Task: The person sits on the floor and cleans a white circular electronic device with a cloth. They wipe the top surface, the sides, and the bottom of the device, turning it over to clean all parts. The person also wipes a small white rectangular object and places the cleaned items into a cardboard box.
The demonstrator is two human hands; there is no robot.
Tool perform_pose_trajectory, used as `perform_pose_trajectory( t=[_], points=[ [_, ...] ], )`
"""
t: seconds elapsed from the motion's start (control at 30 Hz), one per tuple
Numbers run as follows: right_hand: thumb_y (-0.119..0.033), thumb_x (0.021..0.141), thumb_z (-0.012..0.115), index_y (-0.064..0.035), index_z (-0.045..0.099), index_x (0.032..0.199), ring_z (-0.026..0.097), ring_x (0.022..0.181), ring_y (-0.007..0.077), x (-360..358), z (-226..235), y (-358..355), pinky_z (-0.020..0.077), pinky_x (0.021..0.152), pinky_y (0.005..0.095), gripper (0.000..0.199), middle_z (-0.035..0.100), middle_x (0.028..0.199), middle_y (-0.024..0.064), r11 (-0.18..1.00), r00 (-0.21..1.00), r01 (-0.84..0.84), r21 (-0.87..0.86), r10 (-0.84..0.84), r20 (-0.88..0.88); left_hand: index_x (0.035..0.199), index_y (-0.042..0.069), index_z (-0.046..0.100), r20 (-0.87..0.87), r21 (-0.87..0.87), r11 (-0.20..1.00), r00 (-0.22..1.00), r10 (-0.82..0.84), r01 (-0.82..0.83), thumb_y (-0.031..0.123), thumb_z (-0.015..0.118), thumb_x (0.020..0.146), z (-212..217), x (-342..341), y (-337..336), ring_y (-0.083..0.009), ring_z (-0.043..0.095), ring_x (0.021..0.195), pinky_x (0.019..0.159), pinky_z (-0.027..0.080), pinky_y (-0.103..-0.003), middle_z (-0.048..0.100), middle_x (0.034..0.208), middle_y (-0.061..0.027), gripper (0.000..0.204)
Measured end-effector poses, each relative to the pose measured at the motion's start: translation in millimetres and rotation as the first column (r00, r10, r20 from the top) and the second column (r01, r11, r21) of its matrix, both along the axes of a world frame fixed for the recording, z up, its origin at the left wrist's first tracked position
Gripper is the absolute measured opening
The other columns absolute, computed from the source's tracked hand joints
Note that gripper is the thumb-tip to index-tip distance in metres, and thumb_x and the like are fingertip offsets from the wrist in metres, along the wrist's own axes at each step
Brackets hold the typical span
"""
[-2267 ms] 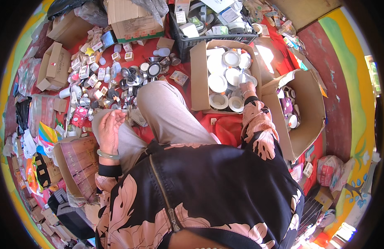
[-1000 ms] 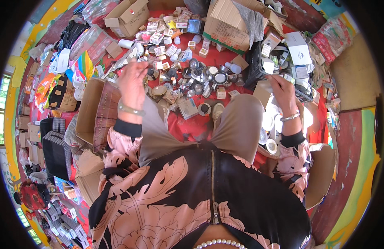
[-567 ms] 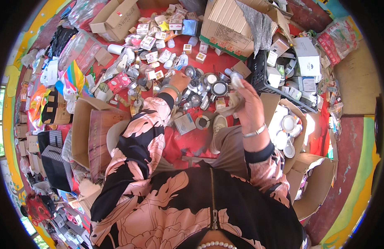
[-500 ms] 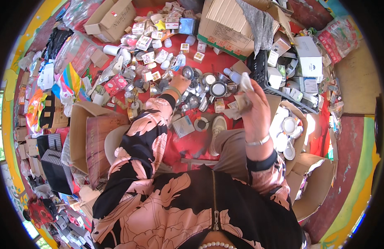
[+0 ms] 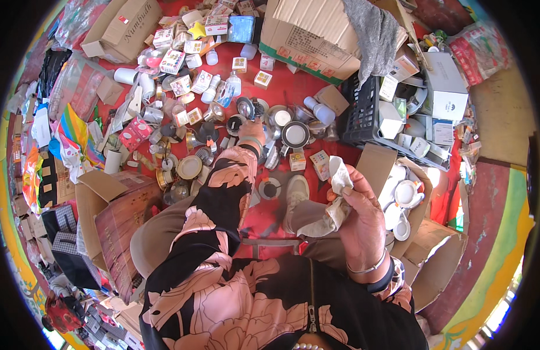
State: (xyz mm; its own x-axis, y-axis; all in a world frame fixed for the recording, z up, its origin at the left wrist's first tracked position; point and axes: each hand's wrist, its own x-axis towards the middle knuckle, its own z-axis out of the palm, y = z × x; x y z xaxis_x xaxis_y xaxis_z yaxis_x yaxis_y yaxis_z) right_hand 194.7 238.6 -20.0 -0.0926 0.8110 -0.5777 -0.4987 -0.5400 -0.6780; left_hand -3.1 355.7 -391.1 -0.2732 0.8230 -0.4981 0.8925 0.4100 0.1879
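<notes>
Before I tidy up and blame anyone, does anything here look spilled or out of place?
Yes: small boxes, bottles and round tins lie scattered loose over the red floor, some tipped over. The right hand holds a crumpled cloth.

We count two hands: the left hand [image 5: 252, 132] far among the small round metal lids [image 5: 295, 134], the right hand [image 5: 363, 219] near. One crumpled white cloth [image 5: 338, 175], one black plastic crate [image 5: 363, 114], four brown cardboard boxes [image 5: 316, 35].
</notes>
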Motion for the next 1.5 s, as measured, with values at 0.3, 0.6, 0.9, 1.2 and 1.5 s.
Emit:
perform_pose_trajectory(
  t=[0.3,0.6,0.9,1.2,1.5],
  points=[
    [-0.003,0.081,0.045,0.0018,0.047,0.119,0.055,0.088,0.0157,16,-15,-16,0.0468,0.079,0.0277,0.038,0.057,0.100,0.0086,0.985,0.991,0.008,0.172,0.014,-0.131,0.113,0.006,0.050,0.843,0.444,0.676,0.529,-0.093,-0.589,0.001,0.069,0.071,73,-26,-67,-0.0195,0.059,0.088,0.080,0.047,-0.029,0.059,0.098,-0.0075,0.047],
    [0.008,0.076,0.040,0.0029,0.040,0.127,0.053,0.106,0.0209,17,-20,-28,0.0420,0.095,0.0334,0.052,0.053,0.116,0.0118,0.886,0.968,0.059,0.459,0.062,-0.244,0.121,0.013,0.047,0.816,-0.175,0.746,-0.519,-0.256,-0.643,0.009,0.061,0.084,250,-34,-132,-0.0251,0.058,0.101,0.080,0.052,-0.043,0.057,0.114,-0.0078,0.040],
    [0.002,0.089,0.048,0.0006,0.052,0.113,0.064,0.087,0.0188,1,11,-57,0.0512,0.077,0.0275,0.025,0.063,0.099,0.0103,0.881,0.965,-0.035,0.471,0.152,-0.212,0.129,0.001,0.039,0.728,-0.002,0.818,-0.561,-0.394,-0.576,0.034,0.052,0.090,365,-53,-204,-0.0323,0.053,0.112,0.089,0.050,-0.046,0.052,0.124,-0.0165,0.052],
    [-0.005,0.092,0.046,0.0010,0.054,0.113,0.062,0.089,0.0193,-17,77,-16,0.0528,0.077,0.0317,0.023,0.062,0.102,0.0113,0.827,0.969,-0.025,0.562,0.158,-0.190,0.129,0.002,0.041,0.694,0.017,0.895,-0.640,-0.331,-0.445,0.039,0.046,0.090,396,-52,-189,-0.0329,0.056,0.109,0.084,0.051,-0.050,0.052,0.125,-0.0172,0.054],
    [0.010,0.071,0.060,-0.0045,0.058,0.098,0.060,0.081,0.0145,-74,67,-15,0.0482,0.071,0.0246,0.030,0.060,0.090,0.0067,0.409,0.726,-0.317,0.856,-0.476,0.496,0.132,0.000,0.035,0.773,0.104,0.887,-0.525,-0.356,-0.450,0.035,0.054,0.088,390,-41,-166,-0.0240,0.053,0.112,0.094,0.046,-0.038,0.050,0.125,-0.0137,0.060]
  ],
)
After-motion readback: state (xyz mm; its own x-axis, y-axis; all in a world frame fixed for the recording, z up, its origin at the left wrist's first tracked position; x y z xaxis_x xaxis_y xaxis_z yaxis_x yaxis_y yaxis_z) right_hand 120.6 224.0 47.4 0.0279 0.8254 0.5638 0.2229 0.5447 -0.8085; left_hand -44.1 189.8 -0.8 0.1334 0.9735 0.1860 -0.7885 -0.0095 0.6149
